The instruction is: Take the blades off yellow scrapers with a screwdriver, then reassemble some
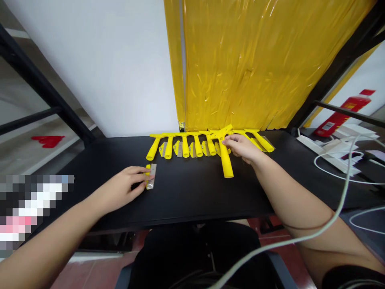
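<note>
My left hand (129, 182) pinches a small yellow piece with a flat metal blade (152, 176) at the table's left. The thumb and fingers close round its yellow side, with the blade facing right. My right hand (240, 147) is closed on the neck of a yellow T-shaped scraper handle (227, 165). Its hollow grip end points toward me, and its crossbar is tilted up to the right. Behind it, a row of similar yellow handles (168, 147) lies along the table's back. Between them sit yellow pieces with metal blades (180, 148), partly hidden by the handles.
The black table (192, 200) meets a white panel (120, 60) and a yellow plastic curtain (240, 64). At the right are a red bottle (343, 114) and white strips (327, 152). A pale cable (300, 239) crosses over my right forearm. A red item (48, 141) lies on the left shelf.
</note>
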A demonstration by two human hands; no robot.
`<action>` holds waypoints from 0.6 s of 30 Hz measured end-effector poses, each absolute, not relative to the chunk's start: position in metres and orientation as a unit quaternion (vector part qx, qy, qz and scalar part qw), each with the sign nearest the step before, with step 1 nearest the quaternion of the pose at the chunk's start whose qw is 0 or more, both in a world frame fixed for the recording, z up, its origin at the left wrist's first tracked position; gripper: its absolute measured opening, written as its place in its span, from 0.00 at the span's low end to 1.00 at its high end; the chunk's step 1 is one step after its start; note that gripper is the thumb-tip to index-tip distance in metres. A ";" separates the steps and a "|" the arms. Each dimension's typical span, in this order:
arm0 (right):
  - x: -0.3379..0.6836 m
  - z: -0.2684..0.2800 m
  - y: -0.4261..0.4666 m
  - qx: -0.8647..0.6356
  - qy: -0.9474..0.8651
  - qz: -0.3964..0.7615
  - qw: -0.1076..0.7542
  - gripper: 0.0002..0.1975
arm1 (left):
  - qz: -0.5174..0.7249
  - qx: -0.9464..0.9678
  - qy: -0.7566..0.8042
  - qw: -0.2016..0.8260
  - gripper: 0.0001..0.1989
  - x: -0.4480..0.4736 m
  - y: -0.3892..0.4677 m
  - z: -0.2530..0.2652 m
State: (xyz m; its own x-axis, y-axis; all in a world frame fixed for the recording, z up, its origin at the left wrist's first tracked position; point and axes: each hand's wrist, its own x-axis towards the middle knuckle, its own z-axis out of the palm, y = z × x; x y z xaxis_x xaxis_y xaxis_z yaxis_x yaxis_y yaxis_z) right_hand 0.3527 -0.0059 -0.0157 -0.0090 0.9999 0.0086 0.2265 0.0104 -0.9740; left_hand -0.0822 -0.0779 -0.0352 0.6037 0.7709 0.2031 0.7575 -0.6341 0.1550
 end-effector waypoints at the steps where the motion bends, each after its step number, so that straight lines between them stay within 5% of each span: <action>1: 0.352 -0.016 -0.005 -0.550 -0.555 0.441 0.443 0.09 | 0.123 0.888 0.442 0.025 0.20 -0.093 -0.073 -0.037; 18: 0.353 -0.020 -0.003 -0.541 -0.560 0.437 0.451 0.07 | 0.126 0.859 0.484 0.107 0.27 -0.139 0.070 -0.032</action>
State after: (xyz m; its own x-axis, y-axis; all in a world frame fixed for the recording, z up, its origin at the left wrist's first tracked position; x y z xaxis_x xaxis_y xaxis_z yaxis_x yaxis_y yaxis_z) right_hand 0.3533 -0.0028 -0.0201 -0.0087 0.9995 0.0317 0.2117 0.0328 -0.9768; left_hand -0.1394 0.0697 -0.0321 0.4999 0.8587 0.1130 0.8044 -0.5087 0.3067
